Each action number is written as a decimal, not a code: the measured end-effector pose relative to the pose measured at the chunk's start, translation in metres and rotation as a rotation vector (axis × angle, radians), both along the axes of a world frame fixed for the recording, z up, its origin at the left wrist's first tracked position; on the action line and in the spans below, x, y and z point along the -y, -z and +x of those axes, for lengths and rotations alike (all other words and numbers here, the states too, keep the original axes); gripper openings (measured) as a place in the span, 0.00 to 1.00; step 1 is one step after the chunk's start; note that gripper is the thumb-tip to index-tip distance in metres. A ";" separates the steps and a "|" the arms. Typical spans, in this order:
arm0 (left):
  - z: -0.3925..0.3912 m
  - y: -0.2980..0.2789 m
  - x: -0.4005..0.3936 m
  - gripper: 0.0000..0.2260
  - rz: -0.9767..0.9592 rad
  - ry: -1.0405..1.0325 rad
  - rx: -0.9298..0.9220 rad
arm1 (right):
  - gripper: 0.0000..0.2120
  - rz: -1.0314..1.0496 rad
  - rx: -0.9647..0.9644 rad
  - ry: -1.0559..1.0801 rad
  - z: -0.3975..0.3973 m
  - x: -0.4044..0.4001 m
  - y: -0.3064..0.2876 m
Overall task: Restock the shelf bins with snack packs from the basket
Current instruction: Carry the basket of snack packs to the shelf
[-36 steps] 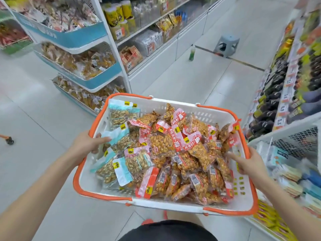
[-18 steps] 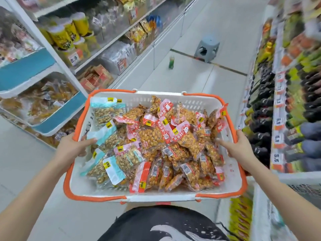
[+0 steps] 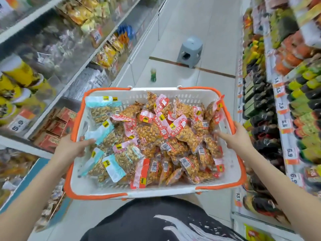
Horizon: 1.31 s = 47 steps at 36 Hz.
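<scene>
Basket (image 3: 231,173) carried at chest between both hands, long axis across body. Left hand (image 3: 69,148) grips left rim, right hand (image 3: 234,138) grips right rim. Snack packs (image 3: 156,140) piled inside; shelf bins (image 3: 33,173) low on left, nearer left hand.

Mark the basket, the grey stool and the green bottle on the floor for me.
basket (image 3: 173,193): head view, white near wall under the rim.
grey stool (image 3: 192,45): head view, its seat top.
green bottle (image 3: 153,76): head view, middle of its body.
</scene>
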<state>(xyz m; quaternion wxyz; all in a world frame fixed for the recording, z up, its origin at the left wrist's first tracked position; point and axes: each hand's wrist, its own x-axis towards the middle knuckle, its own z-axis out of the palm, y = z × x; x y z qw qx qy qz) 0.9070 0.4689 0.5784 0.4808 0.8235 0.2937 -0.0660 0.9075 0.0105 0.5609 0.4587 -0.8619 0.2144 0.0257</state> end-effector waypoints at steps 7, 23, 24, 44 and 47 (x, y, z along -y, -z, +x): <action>0.153 0.006 0.029 0.16 -0.004 0.018 -0.016 | 0.21 -0.006 0.000 0.073 0.131 0.036 0.014; 0.499 0.010 0.143 0.17 -0.022 0.016 -0.065 | 0.22 0.014 -0.067 0.066 0.491 0.152 0.028; 0.520 0.012 0.148 0.17 -0.035 0.010 -0.065 | 0.22 0.015 -0.075 0.071 0.512 0.157 0.028; 0.944 -0.002 0.265 0.15 -0.111 -0.019 -0.039 | 0.20 0.044 -0.067 0.133 0.912 0.265 0.028; 0.996 0.011 0.283 0.18 -0.172 -0.064 -0.054 | 0.20 0.063 -0.061 0.100 0.975 0.289 0.030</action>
